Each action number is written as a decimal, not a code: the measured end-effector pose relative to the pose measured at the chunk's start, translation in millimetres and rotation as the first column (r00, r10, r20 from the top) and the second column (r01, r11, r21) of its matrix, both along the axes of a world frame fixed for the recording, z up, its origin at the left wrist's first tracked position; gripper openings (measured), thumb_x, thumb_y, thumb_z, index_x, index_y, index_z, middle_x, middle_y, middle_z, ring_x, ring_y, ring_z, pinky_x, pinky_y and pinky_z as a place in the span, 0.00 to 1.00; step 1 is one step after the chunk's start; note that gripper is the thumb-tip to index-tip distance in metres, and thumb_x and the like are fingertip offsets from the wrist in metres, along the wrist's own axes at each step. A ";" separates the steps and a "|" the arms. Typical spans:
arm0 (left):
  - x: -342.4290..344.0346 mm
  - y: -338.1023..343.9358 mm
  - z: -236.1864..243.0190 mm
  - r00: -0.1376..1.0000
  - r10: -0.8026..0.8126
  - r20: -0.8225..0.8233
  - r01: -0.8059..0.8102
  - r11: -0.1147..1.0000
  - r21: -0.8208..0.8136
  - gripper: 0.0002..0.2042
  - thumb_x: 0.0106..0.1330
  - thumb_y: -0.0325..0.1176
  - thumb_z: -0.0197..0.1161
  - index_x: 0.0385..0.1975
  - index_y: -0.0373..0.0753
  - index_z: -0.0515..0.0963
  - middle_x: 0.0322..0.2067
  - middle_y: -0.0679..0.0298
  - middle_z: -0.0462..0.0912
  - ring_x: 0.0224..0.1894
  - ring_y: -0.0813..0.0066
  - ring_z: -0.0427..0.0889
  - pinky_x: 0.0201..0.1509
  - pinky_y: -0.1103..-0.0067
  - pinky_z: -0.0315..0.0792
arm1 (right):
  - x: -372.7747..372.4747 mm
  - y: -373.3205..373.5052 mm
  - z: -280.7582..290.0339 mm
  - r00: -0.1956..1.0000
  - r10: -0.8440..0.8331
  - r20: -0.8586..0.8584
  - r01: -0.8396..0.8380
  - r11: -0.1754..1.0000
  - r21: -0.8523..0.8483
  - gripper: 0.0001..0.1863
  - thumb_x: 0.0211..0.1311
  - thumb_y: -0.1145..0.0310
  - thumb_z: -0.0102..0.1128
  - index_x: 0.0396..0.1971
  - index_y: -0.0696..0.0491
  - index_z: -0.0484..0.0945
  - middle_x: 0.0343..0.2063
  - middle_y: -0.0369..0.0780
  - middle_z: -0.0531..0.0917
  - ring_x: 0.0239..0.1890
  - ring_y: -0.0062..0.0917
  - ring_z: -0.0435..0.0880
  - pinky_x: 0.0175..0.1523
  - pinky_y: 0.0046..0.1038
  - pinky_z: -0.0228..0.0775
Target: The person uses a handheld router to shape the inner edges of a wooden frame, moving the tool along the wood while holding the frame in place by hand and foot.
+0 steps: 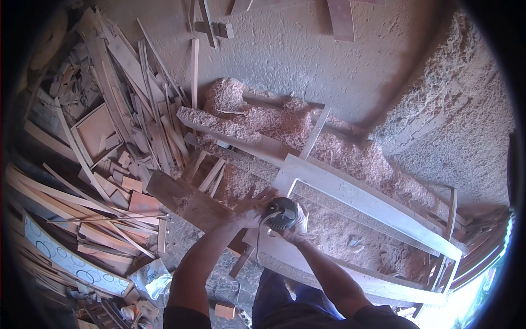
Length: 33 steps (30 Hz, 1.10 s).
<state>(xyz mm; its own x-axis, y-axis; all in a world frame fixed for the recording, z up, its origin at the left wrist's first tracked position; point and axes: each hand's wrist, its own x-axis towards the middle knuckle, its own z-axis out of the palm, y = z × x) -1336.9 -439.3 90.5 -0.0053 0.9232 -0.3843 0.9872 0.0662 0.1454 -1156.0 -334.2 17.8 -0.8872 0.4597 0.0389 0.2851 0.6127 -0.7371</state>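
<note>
Power tool: a dark, rounded power tool (281, 213) sits between the two hands, at the left end of the pale wooden frame (361, 186)
Left hand: the left hand (251, 213) is right at the tool's left side, fingers bent and partly hidden; whether it grips the tool or the wood beside it, I cannot tell
Right hand: the right hand (299, 226) is curled around the tool's right side, partly closed on its body
Cord: a thin cord (258, 241) loops over the tool and drops below the left hand
Brown board: a wide brown board (189, 205) slants away to the left of the left hand
Sawdust: heaped sawdust (274, 123) lies beyond the frame, along the wall (285, 66)
Offcuts: loose wood strips (109, 211) are piled at far left, well apart from both hands
</note>
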 end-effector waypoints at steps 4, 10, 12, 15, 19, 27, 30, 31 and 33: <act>-6.2 16.5 -5.8 0.997 -0.010 0.080 -0.005 0.981 0.193 0.39 0.63 0.48 0.63 0.74 0.49 0.55 0.75 0.66 0.54 0.78 0.68 0.49 0.79 0.52 0.45 | -4.4 20.8 -34.3 0.993 -0.070 -0.090 0.041 0.954 -0.296 0.47 0.45 0.34 0.67 0.65 0.44 0.68 0.60 0.34 0.75 0.65 0.27 0.69 0.74 0.41 0.43; -13.9 39.2 1.7 0.942 0.045 0.332 -0.144 0.948 0.283 0.33 0.58 0.45 0.69 0.64 0.46 0.68 0.62 0.64 0.69 0.64 0.66 0.69 0.68 0.64 0.64 | -16.1 37.5 25.0 0.998 -0.016 -0.053 -0.016 0.830 -0.558 0.43 0.66 0.29 0.28 0.67 0.44 0.67 0.68 0.39 0.70 0.70 0.35 0.65 0.75 0.52 0.49; -18.7 50.1 -22.4 0.850 0.015 0.527 -0.250 0.891 0.378 0.30 0.57 0.45 0.73 0.59 0.45 0.72 0.50 0.65 0.80 0.52 0.67 0.80 0.56 0.68 0.76 | -22.9 42.4 14.2 0.961 -0.184 -0.204 -0.107 0.432 -0.895 0.44 0.67 0.28 0.26 0.68 0.44 0.66 0.68 0.39 0.70 0.70 0.36 0.65 0.74 0.55 0.50; -28.6 59.3 -64.2 0.181 0.130 0.975 -0.532 0.846 -0.014 0.24 0.65 0.50 0.67 0.55 0.44 0.75 0.44 0.67 0.83 0.44 0.70 0.84 0.48 0.72 0.81 | -34.3 49.9 -0.7 0.944 -0.189 -0.271 -0.158 0.462 -0.873 0.42 0.67 0.29 0.30 0.69 0.44 0.65 0.66 0.39 0.71 0.70 0.35 0.66 0.73 0.56 0.51; -20.6 93.6 -45.1 -0.748 0.379 0.545 -0.270 0.577 -0.771 0.23 0.70 0.54 0.60 0.55 0.44 0.75 0.47 0.68 0.81 0.50 0.73 0.79 0.55 0.72 0.75 | -33.9 68.8 5.5 0.956 -0.187 -0.225 -0.008 0.752 -0.659 0.37 0.69 0.33 0.41 0.69 0.42 0.65 0.64 0.34 0.74 0.69 0.28 0.66 0.74 0.52 0.48; -51.8 103.4 -87.3 -0.275 0.309 0.911 -0.404 0.822 -0.401 0.25 0.62 0.43 0.69 0.58 0.46 0.73 0.55 0.69 0.77 0.57 0.71 0.77 0.65 0.71 0.73 | -53.0 93.3 -8.4 0.832 -0.473 -0.289 -0.412 -0.178 -0.894 0.38 0.61 0.40 0.61 0.67 0.43 0.66 0.63 0.30 0.75 0.66 0.22 0.70 0.74 0.42 0.53; -36.3 107.9 -8.1 0.931 0.058 0.360 -0.235 0.850 0.471 0.32 0.53 0.53 0.75 0.55 0.44 0.76 0.48 0.59 0.82 0.55 0.62 0.81 0.55 0.68 0.79 | -49.8 99.2 9.6 0.880 -0.360 -0.310 -0.230 0.249 -0.941 0.41 0.56 0.48 0.71 0.67 0.48 0.66 0.62 0.34 0.76 0.64 0.25 0.74 0.71 0.38 0.62; -39.0 108.6 -1.3 0.928 0.092 0.361 -0.255 0.863 0.436 0.33 0.50 0.51 0.76 0.55 0.43 0.76 0.49 0.57 0.82 0.55 0.59 0.81 0.55 0.67 0.79 | -53.5 98.1 18.5 0.906 -0.288 -0.311 -0.158 0.450 -0.879 0.42 0.55 0.50 0.73 0.67 0.49 0.66 0.61 0.35 0.76 0.64 0.25 0.74 0.71 0.36 0.63; -41.3 114.5 4.3 0.917 0.148 0.371 -0.290 0.885 0.365 0.34 0.44 0.48 0.80 0.53 0.43 0.78 0.50 0.54 0.83 0.55 0.53 0.81 0.55 0.65 0.79 | -55.5 103.5 20.6 0.941 -0.214 -0.264 -0.025 0.731 -0.682 0.44 0.51 0.56 0.77 0.67 0.50 0.66 0.61 0.35 0.77 0.63 0.25 0.75 0.70 0.32 0.65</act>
